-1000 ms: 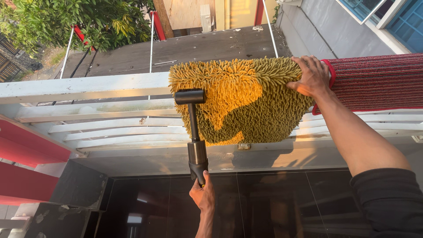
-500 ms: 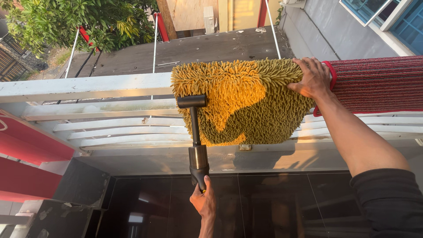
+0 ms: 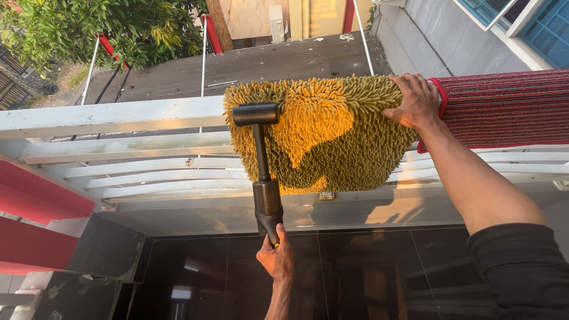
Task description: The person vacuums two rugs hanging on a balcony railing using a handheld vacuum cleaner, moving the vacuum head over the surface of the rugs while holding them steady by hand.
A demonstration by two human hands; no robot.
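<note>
The left hand (image 3: 276, 259) grips the dark vacuum wand (image 3: 264, 178), whose long axis runs toward 12 o'clock, nozzle resting on the shaggy yellow mat's (image 3: 332, 133) upper left. The mat drapes over the white railing (image 3: 112, 115); the right hand (image 3: 416, 102) presses flat, fingers spread, on its 3 o'clock edge.

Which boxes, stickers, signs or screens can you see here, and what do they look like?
No boxes, stickers, signs or screens show.
Shaggy yellow mat: draped over the white railing, right hand on its edge.
Black T-shaped tool: left hand holds its handle, head against the mat.
</note>
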